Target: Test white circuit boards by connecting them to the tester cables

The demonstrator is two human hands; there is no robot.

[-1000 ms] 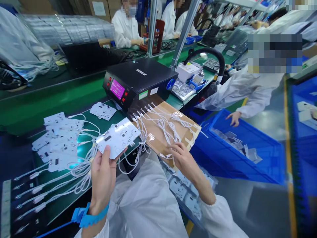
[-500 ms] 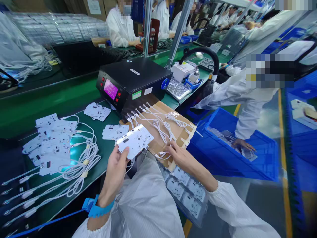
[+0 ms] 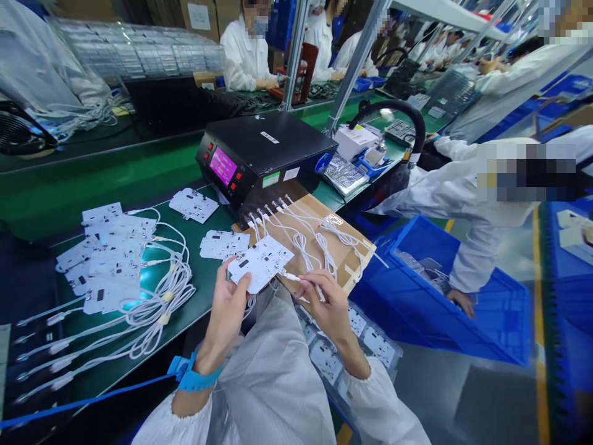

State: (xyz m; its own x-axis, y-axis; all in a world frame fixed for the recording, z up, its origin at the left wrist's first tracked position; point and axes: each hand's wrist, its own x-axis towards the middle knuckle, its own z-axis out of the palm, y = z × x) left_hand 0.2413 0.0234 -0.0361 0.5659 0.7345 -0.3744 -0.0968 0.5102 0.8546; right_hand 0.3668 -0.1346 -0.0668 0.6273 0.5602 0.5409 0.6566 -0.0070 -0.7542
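My left hand [image 3: 229, 303] pinches a white circuit board [image 3: 262, 262] by its lower left edge. A white cable plug [image 3: 293, 277] is between the fingers of my right hand [image 3: 327, 303], its tip at the board's right edge; whether it is fully seated I cannot tell. Several white cables [image 3: 303, 244] run over the brown cardboard [image 3: 345, 213] behind. Two more boards lie on the green table, one [image 3: 225, 245] just left of the held board and one [image 3: 193, 205] farther back. A pile of boards [image 3: 115, 259] with coiled cables [image 3: 162, 296] lies at the left.
A black box with a lit screen [image 3: 223, 165] stands behind the cardboard. A blue bin [image 3: 486, 309] is at the right, with another person's hand [image 3: 462, 301] in it. A tray of boards [image 3: 324, 358] sits below my right arm. A blue strap trails from my left wrist.
My right hand has lifted a cable plug from the cardboard's front edge and brought it to the board's right edge. The other person's hand has moved within the bin. The view has shifted slightly.
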